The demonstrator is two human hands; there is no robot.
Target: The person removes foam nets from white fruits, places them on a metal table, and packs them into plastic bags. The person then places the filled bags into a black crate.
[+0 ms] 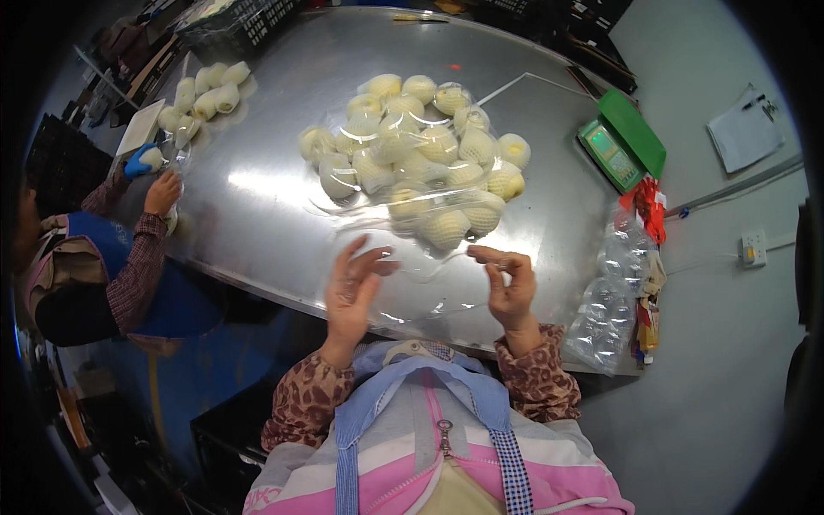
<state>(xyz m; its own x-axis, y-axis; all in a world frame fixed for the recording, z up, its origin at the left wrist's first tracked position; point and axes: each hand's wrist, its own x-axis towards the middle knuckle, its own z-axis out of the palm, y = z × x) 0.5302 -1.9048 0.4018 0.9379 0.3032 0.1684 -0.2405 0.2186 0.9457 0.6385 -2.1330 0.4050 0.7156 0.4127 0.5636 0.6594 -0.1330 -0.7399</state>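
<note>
Several pale yellow fruits in white foam net sleeves (438, 145) lie heaped on a stainless steel table (270, 148) before me. Clear plastic (412, 277) covers part of the heap and spreads toward the near table edge; glare hides its exact shape. My left hand (354, 283) is raised at the near left of the heap, blurred, fingers apart, with nothing visible in it. At the near right, my right hand (508, 277) has its fingers bent and thumb close to them. Whether it pinches the plastic's edge is not clear.
On the left, a co-worker's blue-gloved hand (140, 161) holds a sleeved fruit, near more sleeved fruits (206, 90). A green-cased digital device (611, 151) stands right, above clear plastic packaging (608, 302). A black crate (257, 26) sits at the far left; a wall (708, 212) bounds the right.
</note>
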